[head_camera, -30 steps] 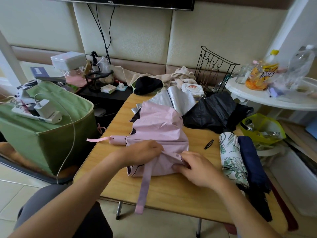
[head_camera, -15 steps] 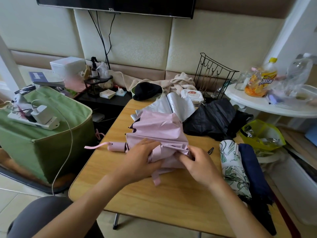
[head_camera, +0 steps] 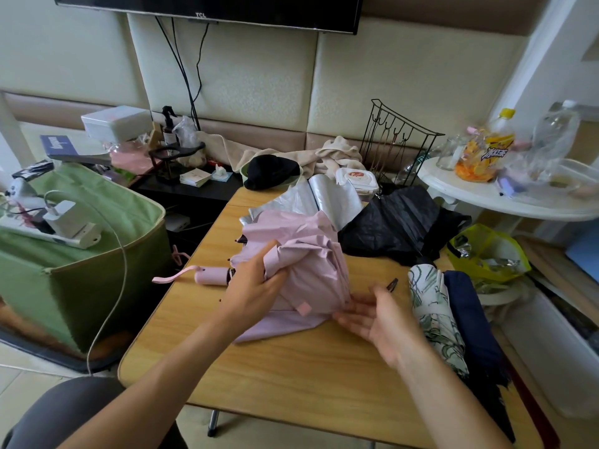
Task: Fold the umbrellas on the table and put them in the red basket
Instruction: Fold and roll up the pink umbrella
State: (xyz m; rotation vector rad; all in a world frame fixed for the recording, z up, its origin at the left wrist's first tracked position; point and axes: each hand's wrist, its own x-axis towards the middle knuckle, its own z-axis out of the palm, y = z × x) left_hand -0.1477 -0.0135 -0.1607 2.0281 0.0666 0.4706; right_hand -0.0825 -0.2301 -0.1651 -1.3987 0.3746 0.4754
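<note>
Wooden table (head_camera: 291,377), pale yellow grain, crowded along its far and right edges. Padded cream wall panels behind; a dark screen (head_camera: 207,8) hangs above, and I read "TCL" on its lower bezel. A green fabric bin (head_camera: 81,286) stands left of the table with a white power strip and charger on top. A white round side table (head_camera: 505,202) to the right carries a bottle with a yellow cap (head_camera: 486,150); its label lettering is too blurred for me to read.

The pink umbrella (head_camera: 304,267) lies mid-table, canopy bunched, handle (head_camera: 214,275) pointing left with its strap trailing. My left hand (head_camera: 256,286) grips a fold of the canopy near the handle end, fingers curled over the cloth. My right hand (head_camera: 379,315) is spread, palm up, fingertips touching the canopy's lower right edge.

Behind it lie a silver umbrella (head_camera: 330,199) and a black umbrella (head_camera: 402,225), both loose. At right, a leaf-print umbrella (head_camera: 434,315) and a navy umbrella (head_camera: 470,325) lie side by side.
</note>
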